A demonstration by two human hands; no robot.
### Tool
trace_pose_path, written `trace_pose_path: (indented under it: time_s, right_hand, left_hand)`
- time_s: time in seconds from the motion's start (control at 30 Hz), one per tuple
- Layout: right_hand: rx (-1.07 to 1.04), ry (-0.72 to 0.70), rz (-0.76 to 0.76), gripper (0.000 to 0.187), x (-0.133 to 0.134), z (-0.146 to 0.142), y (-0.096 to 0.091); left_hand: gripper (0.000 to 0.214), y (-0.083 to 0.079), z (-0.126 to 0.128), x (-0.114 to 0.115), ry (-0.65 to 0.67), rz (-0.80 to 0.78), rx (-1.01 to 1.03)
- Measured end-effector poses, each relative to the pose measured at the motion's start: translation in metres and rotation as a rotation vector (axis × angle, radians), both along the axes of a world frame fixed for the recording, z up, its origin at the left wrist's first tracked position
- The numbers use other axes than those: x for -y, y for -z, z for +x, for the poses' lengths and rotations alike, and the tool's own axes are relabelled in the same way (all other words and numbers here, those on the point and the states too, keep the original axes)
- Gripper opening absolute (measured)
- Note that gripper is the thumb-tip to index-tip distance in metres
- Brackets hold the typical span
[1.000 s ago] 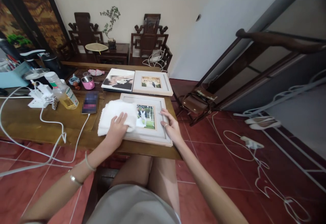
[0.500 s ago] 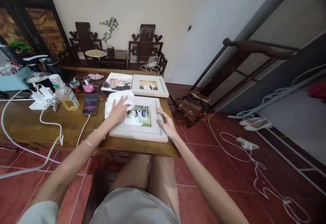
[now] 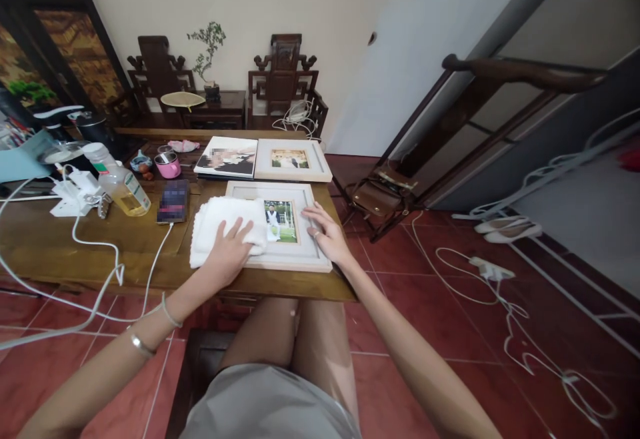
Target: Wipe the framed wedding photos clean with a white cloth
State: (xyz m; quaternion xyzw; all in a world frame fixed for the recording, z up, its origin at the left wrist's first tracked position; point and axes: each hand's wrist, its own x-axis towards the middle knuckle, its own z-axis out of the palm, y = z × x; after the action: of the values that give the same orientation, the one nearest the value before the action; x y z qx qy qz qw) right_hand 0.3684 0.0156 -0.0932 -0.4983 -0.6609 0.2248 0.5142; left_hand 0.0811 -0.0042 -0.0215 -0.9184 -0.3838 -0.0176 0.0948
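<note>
A framed photo (image 3: 284,258) with a pale wide border lies flat near the table's right end. My left hand (image 3: 231,250) rests flat, fingers spread, on a folded white towel (image 3: 213,226). The towel covers the left part of the picture and hangs over the frame's left side onto the tabletop. On the opposite side, my right hand (image 3: 327,231) lies with extended fingers against the frame's right border. Part of that border is hidden beneath it.
Behind lie a second framed photo (image 3: 295,159) and a photo album (image 3: 227,156). Leftward are a phone (image 3: 173,200) on a cable, a bottle (image 3: 123,182), a pink cup (image 3: 168,166) and a power strip (image 3: 73,192). A wooden chair (image 3: 520,69) stands right.
My left hand and the towel have moved toward the table's near edge, uncovering the frame's upper left corner. My right hand stays at the right border. The view has shifted slightly.
</note>
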Motion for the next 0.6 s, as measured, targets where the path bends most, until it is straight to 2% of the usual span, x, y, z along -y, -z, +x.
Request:
trace_pose_path:
  time_s: [0.07, 0.13, 0.33, 0.43, 0.5, 0.6]
  right_hand:
    - [-0.001, 0.019, 0.002, 0.036, -0.002, 0.001, 0.001]
    - [-0.002, 0.021, -0.004, 0.038, -0.003, 0.001, 0.003]
    - [0.019, -0.109, -0.02, 0.049, -0.004, 0.002, 0.004]
    - [0.054, -0.111, -0.025, 0.052, -0.004, 0.004, 0.004]
    - [0.064, -0.113, -0.031, 0.051, -0.005, 0.005, 0.004]
    - [0.054, -0.119, -0.033, 0.049, -0.006, 0.004, 0.005]
  left_hand:
    - [0.022, -0.001, -0.001, 0.006, 0.008, 0.0, 0.024]
    - [0.023, -0.002, 0.001, -0.002, -0.011, -0.007, 0.051]
    - [0.031, -0.002, 0.021, -0.073, -0.099, 0.024, 0.121]
    - [0.029, 0.002, 0.027, -0.094, -0.096, 0.06, 0.077]
    - [0.027, 0.004, 0.027, -0.089, -0.077, 0.07, 0.016]
    - [0.025, 0.003, 0.021, -0.058, -0.06, 0.05, -0.038]
